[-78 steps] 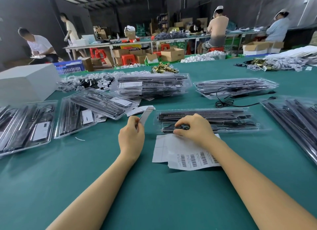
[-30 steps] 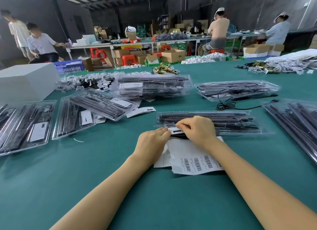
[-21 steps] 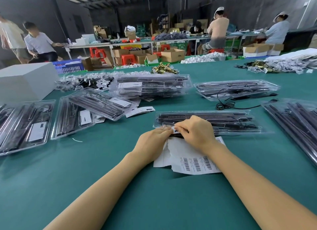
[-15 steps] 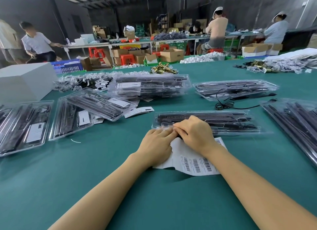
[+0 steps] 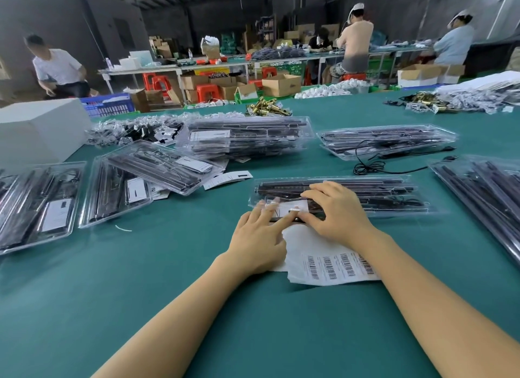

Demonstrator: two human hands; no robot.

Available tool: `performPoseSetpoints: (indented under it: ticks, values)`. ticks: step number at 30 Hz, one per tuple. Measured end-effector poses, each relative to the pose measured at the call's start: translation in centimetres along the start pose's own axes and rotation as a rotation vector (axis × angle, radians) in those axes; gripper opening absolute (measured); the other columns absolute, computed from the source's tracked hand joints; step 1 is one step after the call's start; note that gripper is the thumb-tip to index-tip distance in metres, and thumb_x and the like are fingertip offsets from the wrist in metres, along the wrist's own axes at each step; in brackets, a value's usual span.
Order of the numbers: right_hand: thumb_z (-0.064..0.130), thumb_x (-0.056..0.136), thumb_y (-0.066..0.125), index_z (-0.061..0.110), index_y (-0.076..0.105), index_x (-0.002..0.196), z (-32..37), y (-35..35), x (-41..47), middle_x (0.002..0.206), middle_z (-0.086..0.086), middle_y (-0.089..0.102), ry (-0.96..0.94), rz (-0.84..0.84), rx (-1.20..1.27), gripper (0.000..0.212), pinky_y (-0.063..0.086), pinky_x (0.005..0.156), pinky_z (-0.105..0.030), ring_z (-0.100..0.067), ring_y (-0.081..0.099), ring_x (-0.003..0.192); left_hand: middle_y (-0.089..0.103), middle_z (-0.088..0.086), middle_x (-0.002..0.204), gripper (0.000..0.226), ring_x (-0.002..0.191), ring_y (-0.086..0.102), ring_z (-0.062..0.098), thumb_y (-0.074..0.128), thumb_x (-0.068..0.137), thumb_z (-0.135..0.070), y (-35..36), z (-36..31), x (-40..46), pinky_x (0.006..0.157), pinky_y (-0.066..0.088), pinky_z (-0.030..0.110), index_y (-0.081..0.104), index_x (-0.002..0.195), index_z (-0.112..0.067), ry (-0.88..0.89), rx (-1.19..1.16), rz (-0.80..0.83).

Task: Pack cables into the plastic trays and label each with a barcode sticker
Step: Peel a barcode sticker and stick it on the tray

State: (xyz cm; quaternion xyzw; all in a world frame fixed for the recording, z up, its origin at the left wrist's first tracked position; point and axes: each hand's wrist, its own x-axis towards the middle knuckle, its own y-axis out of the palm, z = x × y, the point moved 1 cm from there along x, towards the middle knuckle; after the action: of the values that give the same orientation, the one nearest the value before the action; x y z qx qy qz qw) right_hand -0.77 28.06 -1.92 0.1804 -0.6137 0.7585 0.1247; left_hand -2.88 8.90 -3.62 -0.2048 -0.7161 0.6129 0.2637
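Labelling step: my left hand (image 5: 257, 238) and right hand (image 5: 336, 208), fingers flat and gripping nothing, press the barcode sticker (image 5: 285, 206) onto the tray (image 5: 394, 193) beneath; next, smooth its edges.

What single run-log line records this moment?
step: label tray | left hand: pressing barcode sticker | right hand: pressing sticker | plastic tray: flat on table

My left hand (image 5: 257, 238) and right hand (image 5: 334, 213) press flat on a white sticker (image 5: 287, 207) atop the clear tray (image 5: 380, 194); barcode sheet (image 5: 332, 260) lies beneath my wrists.
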Motion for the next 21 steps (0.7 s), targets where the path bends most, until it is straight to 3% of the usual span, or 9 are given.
performPoseSetpoints:
  ticks: [4, 8, 10, 12, 16, 19, 21]
  values:
    - [0.065, 0.088, 0.044, 0.037, 0.048, 0.133, 0.1, 0.6, 0.1, 0.153, 0.009, 0.031, 0.121, 0.075, -0.02, 0.053, 0.008, 0.115, -0.058, -0.016, 0.01, 0.147, 0.003, -0.003, 0.162, 0.07, 0.147, 0.005, 0.02, 0.031, 0.087, -0.022, -0.2, 0.0, 0.0, 0.115, 0.006, 0.035, 0.008, 0.149, -0.044, 0.017, 0.006, 0.004]
    - [0.065, 0.085, 0.048, 0.04, 0.047, 0.129, 0.1, 0.5, 0.2, 0.155, 0.008, 0.028, 0.181, 0.12, 0.032, 0.051, 0.002, 0.116, -0.059, -0.016, 0.002, 0.148, 0.006, 0.005, 0.162, 0.064, 0.141, 0.021, 0.02, 0.031, 0.093, -0.032, -0.7, 0.4, -0.5, 0.112, 0.017, 0.03, 0.016, 0.152, -0.012, -0.017, -0.151, -0.008]
    - [0.064, 0.086, 0.048, 0.039, 0.048, 0.127, 0.2, 0.4, 0.1, 0.154, 0.008, 0.03, 0.171, 0.121, 0.032, 0.048, 0.001, 0.116, -0.058, -0.015, 0.003, 0.148, 0.009, 0.007, 0.161, 0.062, 0.14, 0.022, 0.02, 0.035, 0.094, -0.035, -0.9, 0.8, -0.8, 0.112, 0.017, 0.027, 0.022, 0.149, -0.008, 0.004, -0.167, -0.012]
    - [0.062, 0.086, 0.051, 0.038, 0.051, 0.124, 0.3, 0.4, 0.0, 0.152, 0.009, 0.034, 0.151, 0.08, 0.036, 0.045, 0.002, 0.117, -0.056, -0.015, 0.007, 0.148, 0.017, 0.007, 0.158, 0.058, 0.139, 0.02, 0.019, 0.037, 0.094, -0.037, -0.8, 1.2, -0.8, 0.112, 0.015, 0.027, 0.027, 0.146, -0.013, 0.021, -0.119, -0.036]
    - [0.051, 0.082, 0.065, 0.032, 0.065, 0.11, 0.6, 0.2, -0.2, 0.137, 0.006, 0.052, 0.106, -0.067, 0.082, 0.034, 0.012, 0.115, -0.055, -0.02, 0.027, 0.142, 0.015, 0.001, 0.16, 0.055, 0.143, 0.016, 0.016, 0.029, 0.095, -0.047, -0.5, 1.5, -0.5, 0.113, 0.015, 0.032, 0.02, 0.148, -0.039, -0.08, -0.104, 0.01]
    - [0.04, 0.077, 0.075, 0.021, 0.071, 0.099, 1.1, -0.1, -0.4, 0.112, 0.0, 0.065, 0.015, -0.196, 0.07, 0.029, 0.036, 0.1, -0.05, -0.028, 0.052, 0.117, 0.02, 0.001, 0.156, 0.053, 0.142, 0.013, 0.014, 0.023, 0.094, -0.048, -0.1, 1.3, -0.3, 0.11, 0.009, 0.035, 0.012, 0.146, -0.052, -0.114, -0.024, 0.037]
    - [0.031, 0.073, 0.08, 0.014, 0.071, 0.092, 1.6, -0.5, -0.5, 0.097, -0.003, 0.065, -0.03, -0.272, 0.073, 0.027, 0.044, 0.086, -0.046, -0.03, 0.057, 0.097, 0.026, 0.0, 0.153, 0.05, 0.14, 0.015, 0.012, 0.021, 0.092, -0.05, 0.0, 1.3, -0.2, 0.106, 0.009, 0.036, 0.014, 0.142, -0.056, -0.132, -0.034, 0.012]
